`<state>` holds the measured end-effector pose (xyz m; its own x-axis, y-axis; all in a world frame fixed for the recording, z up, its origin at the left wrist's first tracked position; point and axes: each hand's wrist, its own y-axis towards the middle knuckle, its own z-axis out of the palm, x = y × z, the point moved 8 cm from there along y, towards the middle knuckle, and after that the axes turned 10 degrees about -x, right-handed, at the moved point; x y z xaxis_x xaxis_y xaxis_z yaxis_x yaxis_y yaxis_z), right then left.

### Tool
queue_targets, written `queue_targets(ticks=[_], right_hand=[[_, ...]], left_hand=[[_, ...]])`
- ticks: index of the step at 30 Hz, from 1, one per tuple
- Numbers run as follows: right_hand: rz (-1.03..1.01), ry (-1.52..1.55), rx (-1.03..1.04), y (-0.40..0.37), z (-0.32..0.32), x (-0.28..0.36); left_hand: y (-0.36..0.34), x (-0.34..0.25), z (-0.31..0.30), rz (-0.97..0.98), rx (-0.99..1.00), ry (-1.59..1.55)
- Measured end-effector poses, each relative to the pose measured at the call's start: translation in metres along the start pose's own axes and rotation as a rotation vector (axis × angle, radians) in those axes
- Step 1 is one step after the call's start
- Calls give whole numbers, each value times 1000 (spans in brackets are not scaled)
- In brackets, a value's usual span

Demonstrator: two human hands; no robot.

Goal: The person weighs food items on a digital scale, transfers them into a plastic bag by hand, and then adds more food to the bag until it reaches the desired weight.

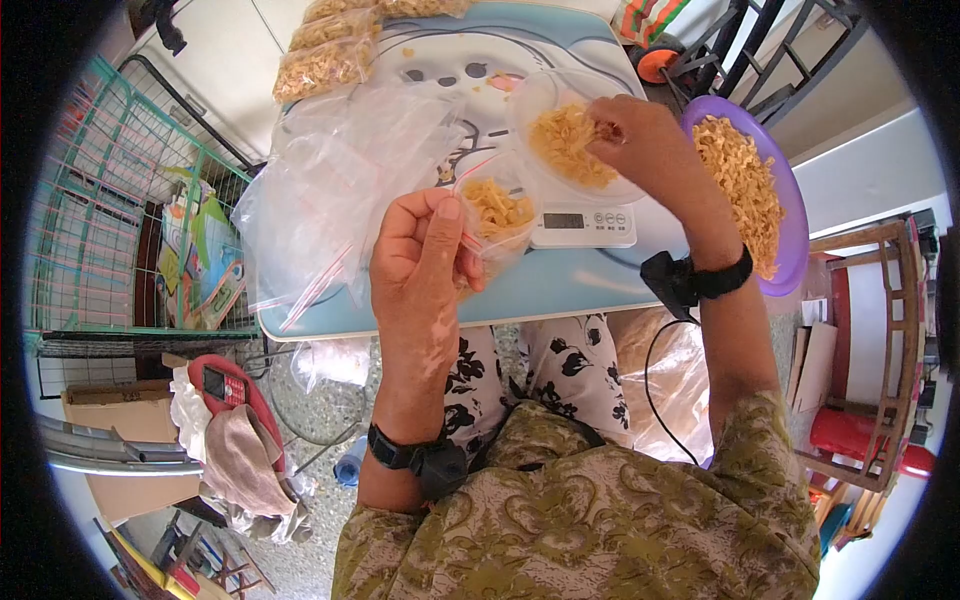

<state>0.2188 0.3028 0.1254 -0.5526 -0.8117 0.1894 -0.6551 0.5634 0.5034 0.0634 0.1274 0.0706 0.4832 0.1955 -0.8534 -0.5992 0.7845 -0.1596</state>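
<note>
My left hand [425, 240] grips a clear zip bag [505, 240] with a red seal line, its mouth open and some dried yellow pieces [498, 205] inside. Over a clear plastic bowl [535, 95], my right hand [640, 145] is closed, fingertips pinched on a few of the yellow pieces. More yellow pieces [565, 145] lie in that bowl, which rests on a white digital scale [610, 236]. The scale's display digits are too small to read. To the right of my right hand stands a purple basin [793, 225] heaped with the same dried pieces.
Flat zip bags [345, 160] are spread over the left part of the patterned table [580, 290]. Several filled bags [325, 65] lie at the back left. A green wire rack [130, 200] is left of the table, a red stool [235, 385] below it, and a dark metal frame [770, 60] far right.
</note>
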Motion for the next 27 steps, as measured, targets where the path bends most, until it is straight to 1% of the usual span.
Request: queue_targets(ticks=[2,4,5,7,8,10,11,13,14,16,20,22,26,27], right_hand=[[14,47,-33,1,-14,-5],[365,418,33,-4,-12,-30],[365,417,32,-4,-14,-31],[489,714,-32,-7,-17,-39],[490,713,-34,-8,-17,-39],[598,937,-70,-12,-13,-41],[598,938,-71,-13,-11,-41],[702,1145,-138,-17,-5,-46],[703,1146,-138,-18,-4,-47],[722,1285,-152,-19,-2,-44],[737,1346,-183,-19,-6,-27],[653,1389,-201,-17,-13,-7],[641,1270,-210,-21,-5,27],[587,1260,-263,-20,-3,39]], left_hand=[[1,0,0,1,3,-4],[0,0,1,1,7,-9],[-1,0,2,0,10,-14],[-1,1,3,-3,5,-8],[-1,2,4,-7,-1,-1],[0,4,4,-2,4,1],[0,4,4,2,8,3],[0,3,5,1,9,6],[0,3,6,-2,11,7],[0,3,5,-8,5,21],[-1,2,5,-9,3,26],[0,3,5,-14,1,24],[2,6,6,-17,13,7],[2,6,6,-18,13,6]])
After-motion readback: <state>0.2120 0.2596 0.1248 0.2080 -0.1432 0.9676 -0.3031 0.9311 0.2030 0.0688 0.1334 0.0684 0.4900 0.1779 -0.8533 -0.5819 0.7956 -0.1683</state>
